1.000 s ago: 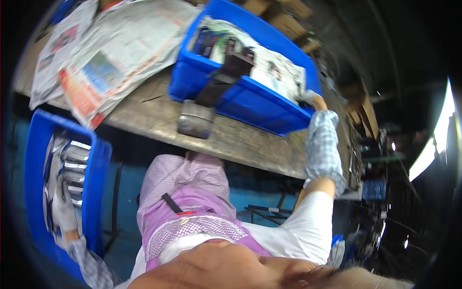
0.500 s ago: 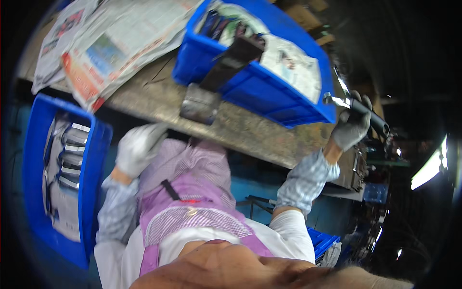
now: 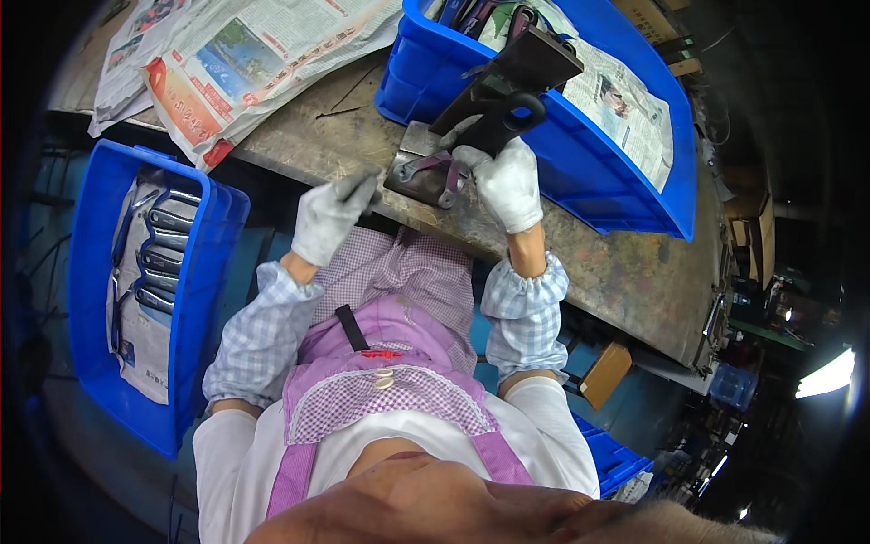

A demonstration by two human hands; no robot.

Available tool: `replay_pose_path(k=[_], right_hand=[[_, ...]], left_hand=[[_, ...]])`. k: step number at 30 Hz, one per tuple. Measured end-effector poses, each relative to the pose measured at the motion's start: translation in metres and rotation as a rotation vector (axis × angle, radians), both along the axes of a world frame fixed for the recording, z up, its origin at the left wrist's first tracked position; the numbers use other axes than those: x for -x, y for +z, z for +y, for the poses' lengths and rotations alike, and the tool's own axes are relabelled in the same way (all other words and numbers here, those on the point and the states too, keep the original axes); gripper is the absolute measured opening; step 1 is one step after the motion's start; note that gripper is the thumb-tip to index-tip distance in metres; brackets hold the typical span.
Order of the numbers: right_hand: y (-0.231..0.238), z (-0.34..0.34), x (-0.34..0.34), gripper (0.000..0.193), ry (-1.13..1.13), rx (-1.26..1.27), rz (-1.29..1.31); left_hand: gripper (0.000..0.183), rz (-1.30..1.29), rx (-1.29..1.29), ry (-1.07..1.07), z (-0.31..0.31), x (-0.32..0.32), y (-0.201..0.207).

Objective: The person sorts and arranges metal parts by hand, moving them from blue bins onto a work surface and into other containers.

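Note:
My right hand (image 3: pixel 512 186), in a white glove, is closed around a black-handled tool (image 3: pixel 507 122) with a hole at its handle end. It is over a steel block (image 3: pixel 417 181) at the bench's front edge. A purplish forked metal piece (image 3: pixel 433 172) shows at the block beside my right fingers. I cannot tell whether it belongs to the tool. My left hand (image 3: pixel 331 213), gloved with grey fingertips, is just left of the block, its fingers bent and pressed together. Whatever they hold, if anything, is hidden. A dark metal bar (image 3: pixel 521 63) rises behind the block.
A blue bin (image 3: pixel 562 154) with newspaper and dark-handled tools stands on the bench (image 3: pixel 625 281). Newspapers (image 3: pixel 245 72) lie at the far left. Another blue bin (image 3: pixel 190 363) at my left holds several shiny-handled tools (image 3: pixel 163 249) on paper. A cardboard piece (image 3: pixel 605 374) is below right.
My right hand has come in from the far right to the steel block with the black-handled tool. My left hand has moved up and right, toward the block.

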State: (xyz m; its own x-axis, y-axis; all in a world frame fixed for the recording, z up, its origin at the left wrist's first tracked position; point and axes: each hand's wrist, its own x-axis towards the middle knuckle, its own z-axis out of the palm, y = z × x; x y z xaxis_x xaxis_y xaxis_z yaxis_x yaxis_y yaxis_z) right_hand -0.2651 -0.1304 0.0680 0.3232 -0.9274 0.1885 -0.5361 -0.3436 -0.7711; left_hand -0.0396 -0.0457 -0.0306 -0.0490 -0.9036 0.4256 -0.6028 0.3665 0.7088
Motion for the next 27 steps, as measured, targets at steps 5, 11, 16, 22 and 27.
replay_pose_path(k=[5, 11, 16, 22, 27], right_hand=[[-0.008, 0.005, -0.013, 0.022, -0.076, 0.024, -0.116], [-0.041, 0.002, 0.013, 0.031, -0.189, 0.020, -0.272], [-0.069, 0.026, 0.018, 0.032, -0.235, 0.146, 0.100], [-0.024, 0.025, -0.036, 0.029, -0.213, -0.076, -0.036], [-0.028, 0.059, -0.096, 0.027, 0.361, 0.315, -0.256]], left_hand=[[0.022, 0.069, -0.058, 0.085, -0.023, 0.008, -0.001], [0.035, -0.090, -0.187, 0.297, -0.036, 0.050, 0.007], [0.054, -0.091, -0.470, 0.272, -0.050, 0.042, 0.018], [0.053, -0.136, -0.549, 0.160, -0.036, 0.020, 0.017], [0.049, 1.083, -0.777, -0.218, 0.037, -0.031, 0.021]])
